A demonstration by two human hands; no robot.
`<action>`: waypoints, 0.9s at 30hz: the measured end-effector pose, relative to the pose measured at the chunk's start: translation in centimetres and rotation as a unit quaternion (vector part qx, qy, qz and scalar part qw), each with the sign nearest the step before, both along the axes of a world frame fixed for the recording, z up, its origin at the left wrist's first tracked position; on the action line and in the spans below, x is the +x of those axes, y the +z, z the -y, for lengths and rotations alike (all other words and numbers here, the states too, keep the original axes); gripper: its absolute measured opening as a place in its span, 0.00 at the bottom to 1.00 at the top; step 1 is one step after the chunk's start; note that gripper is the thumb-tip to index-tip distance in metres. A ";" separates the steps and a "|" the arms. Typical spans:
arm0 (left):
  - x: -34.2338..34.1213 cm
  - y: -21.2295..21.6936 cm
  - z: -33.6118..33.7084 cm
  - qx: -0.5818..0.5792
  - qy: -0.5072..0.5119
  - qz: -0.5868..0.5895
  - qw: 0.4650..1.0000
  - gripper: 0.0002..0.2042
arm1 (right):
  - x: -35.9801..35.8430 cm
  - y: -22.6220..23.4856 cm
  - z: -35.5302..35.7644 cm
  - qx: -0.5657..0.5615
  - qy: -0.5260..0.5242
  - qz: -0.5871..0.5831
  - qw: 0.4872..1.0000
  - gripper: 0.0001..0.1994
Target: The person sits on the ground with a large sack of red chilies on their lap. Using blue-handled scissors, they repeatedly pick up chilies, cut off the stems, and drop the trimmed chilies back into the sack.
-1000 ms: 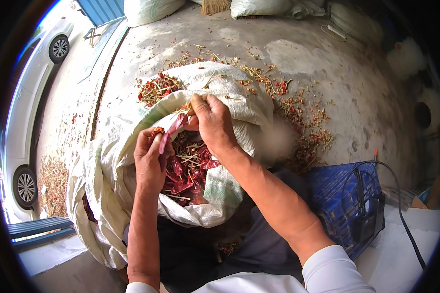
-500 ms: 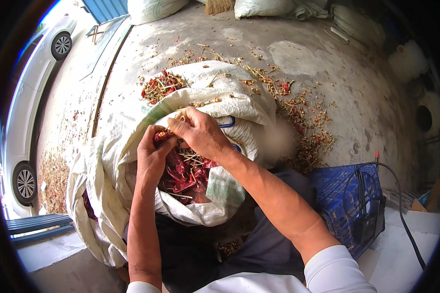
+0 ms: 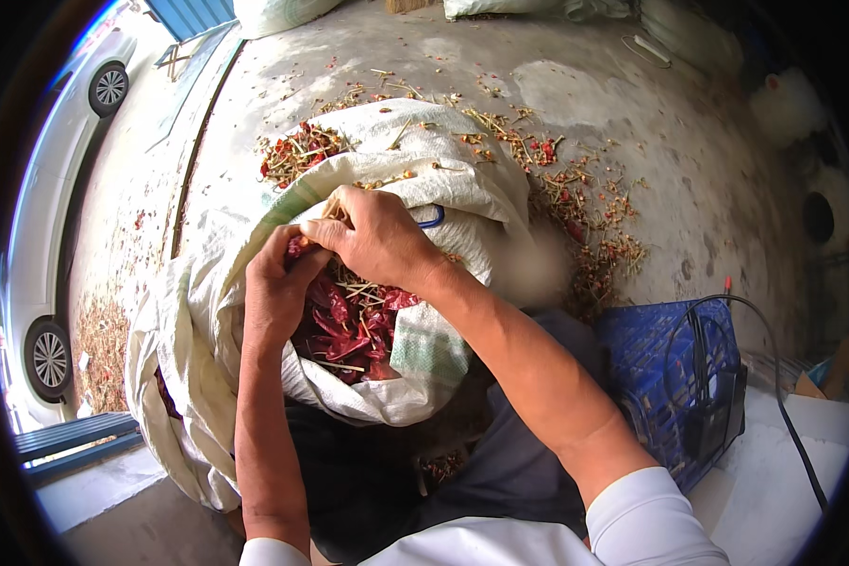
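A white woven sack (image 3: 434, 363) with green stripes stands between my knees, its mouth rolled back. Dark red dried chilies (image 3: 349, 330) with pale stems fill the opening. Above them my left hand (image 3: 278, 283) is closed on dried chilies (image 3: 299, 247), of which only a small red bit shows between the fingers. My right hand (image 3: 377, 236) meets it, thumb against the left fingers, pinching pale chili stems (image 3: 338, 213). How many chilies are held is hidden by the fingers. A blue curved handle (image 3: 432, 218) shows on the sack just beyond my right wrist.
Loose stems and red bits (image 3: 302, 151) lie on the sack's far fold, and more stem litter (image 3: 590, 226) covers the floor at right. A blue plastic crate (image 3: 665, 368) with a black cable stands by my right knee. A white car (image 3: 52, 208) is at far left.
Both hands have shifted slightly left, still pressed together. The right fingers have curled further over the stems. The whole view has moved a little.
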State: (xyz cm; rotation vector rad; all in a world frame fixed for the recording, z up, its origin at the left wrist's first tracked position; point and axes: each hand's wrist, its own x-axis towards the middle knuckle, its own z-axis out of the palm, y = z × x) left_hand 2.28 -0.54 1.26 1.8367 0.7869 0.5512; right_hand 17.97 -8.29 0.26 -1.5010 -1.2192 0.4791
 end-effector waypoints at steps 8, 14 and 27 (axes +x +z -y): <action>0.6 0.0 -0.2 -0.174 0.068 0.134 0.973 0.08 | 2.2 1.6 0.2 -0.043 -0.052 -0.340 0.938 0.19; 0.5 -0.5 -0.5 -0.145 0.015 0.087 0.985 0.09 | -0.9 0.0 0.5 -0.001 -0.006 0.020 1.000 0.20; 0.0 -0.4 -0.4 -0.100 -0.057 0.034 0.993 0.06 | 0.4 -0.2 0.7 0.005 -0.002 0.117 0.993 0.20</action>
